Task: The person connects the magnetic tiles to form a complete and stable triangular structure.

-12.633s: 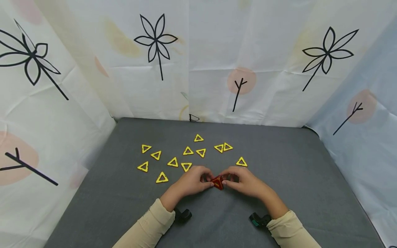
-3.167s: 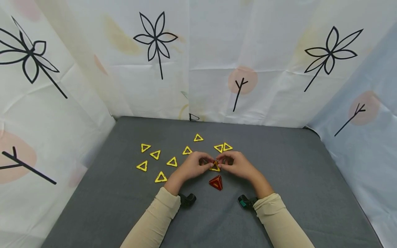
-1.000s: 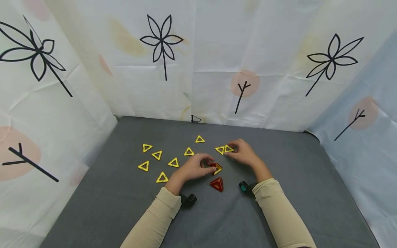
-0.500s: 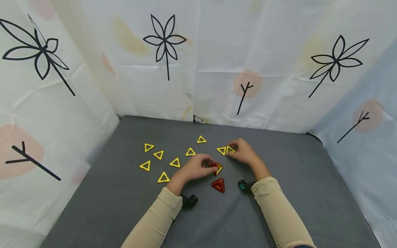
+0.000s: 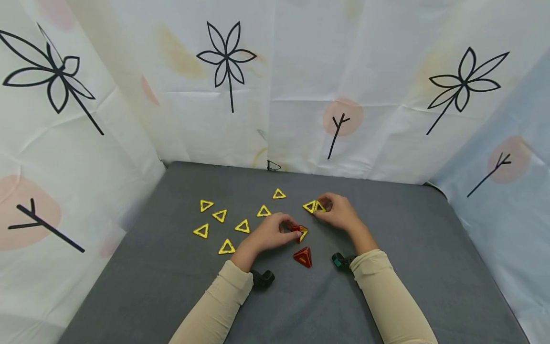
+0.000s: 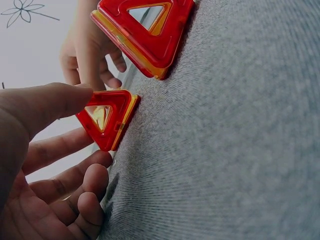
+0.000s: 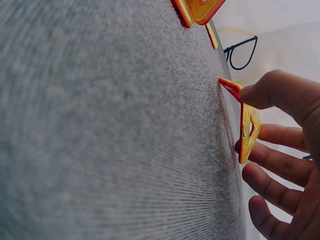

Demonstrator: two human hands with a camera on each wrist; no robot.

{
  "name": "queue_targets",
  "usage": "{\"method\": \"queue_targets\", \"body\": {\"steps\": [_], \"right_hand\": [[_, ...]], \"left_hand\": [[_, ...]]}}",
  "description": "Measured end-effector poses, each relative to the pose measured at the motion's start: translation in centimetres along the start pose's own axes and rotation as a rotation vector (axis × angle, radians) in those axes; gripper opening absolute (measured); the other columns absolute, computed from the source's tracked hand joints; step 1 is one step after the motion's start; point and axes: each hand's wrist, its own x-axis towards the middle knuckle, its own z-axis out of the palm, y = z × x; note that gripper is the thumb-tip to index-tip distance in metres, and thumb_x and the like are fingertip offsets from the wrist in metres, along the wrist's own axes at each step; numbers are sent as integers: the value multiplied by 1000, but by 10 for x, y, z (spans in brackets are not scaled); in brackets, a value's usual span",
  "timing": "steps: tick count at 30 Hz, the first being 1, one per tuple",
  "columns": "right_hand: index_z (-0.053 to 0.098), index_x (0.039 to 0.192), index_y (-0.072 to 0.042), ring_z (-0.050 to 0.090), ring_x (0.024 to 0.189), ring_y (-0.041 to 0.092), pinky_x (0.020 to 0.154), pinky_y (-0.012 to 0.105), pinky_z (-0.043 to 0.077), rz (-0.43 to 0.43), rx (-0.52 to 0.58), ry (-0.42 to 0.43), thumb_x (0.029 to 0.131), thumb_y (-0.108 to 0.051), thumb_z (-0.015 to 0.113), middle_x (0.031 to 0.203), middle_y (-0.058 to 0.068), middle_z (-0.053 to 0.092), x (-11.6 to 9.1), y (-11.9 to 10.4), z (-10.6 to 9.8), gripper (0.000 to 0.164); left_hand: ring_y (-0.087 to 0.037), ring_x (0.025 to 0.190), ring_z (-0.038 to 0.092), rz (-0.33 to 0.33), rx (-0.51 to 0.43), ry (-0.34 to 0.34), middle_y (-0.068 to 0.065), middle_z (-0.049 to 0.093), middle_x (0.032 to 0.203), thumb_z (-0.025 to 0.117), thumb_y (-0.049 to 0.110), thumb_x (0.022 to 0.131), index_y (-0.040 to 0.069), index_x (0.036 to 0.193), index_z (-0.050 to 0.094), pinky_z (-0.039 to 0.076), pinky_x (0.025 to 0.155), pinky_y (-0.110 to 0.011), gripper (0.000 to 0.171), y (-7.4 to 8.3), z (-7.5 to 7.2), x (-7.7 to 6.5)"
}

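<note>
My left hand [image 5: 272,231] pinches a small joined piece of red-and-yellow triangular building tiles [image 6: 116,122] between thumb and fingers, low over the grey table. My right hand [image 5: 341,212], farther back and to the right, pinches one of two adjoining triangular tiles [image 7: 250,132]. In the right wrist view that tile stands tilted up, with the thumb at its upper edge; the other tile of the pair [image 5: 309,207] touches it. A red pyramid of joined tiles [image 5: 303,257] stands by itself on the near side of my left hand.
Several loose yellow triangular tiles lie flat on the left and back of the grey table [image 5: 172,286], among them a tile at the back [image 5: 279,193] and one beside my left forearm [image 5: 226,246]. Printed cloth walls [image 5: 296,62] enclose the table's back and sides.
The pyramid, earlier in both hands, now stands released. Tiles near the middle have left their spots. My right hand has gone from the left hand's piece to the pair, whose tiles have drawn closer.
</note>
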Motion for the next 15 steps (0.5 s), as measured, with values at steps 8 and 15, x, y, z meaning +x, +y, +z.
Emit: {"method": "queue_targets", "body": {"steps": [8, 15], "right_hand": [[72, 128, -8, 67, 99, 30, 85, 52, 54, 0, -50, -36, 92, -25, 81, 117, 16, 72, 0, -1, 2, 41], [74, 121, -9, 68, 102, 31, 88, 53, 55, -25, -115, -89, 91, -26, 81, 118, 16, 72, 3, -7, 3, 35]], "left_hand": [[-12, 73, 60, -2, 0, -2, -1, 70, 107, 74, 33, 101, 15, 114, 77, 51, 68, -29, 22, -2, -1, 1], [-11, 73, 61, -10, 1, -7, -1, 70, 107, 74, 32, 101, 15, 114, 77, 52, 68, -28, 21, -2, -1, 2]]}}
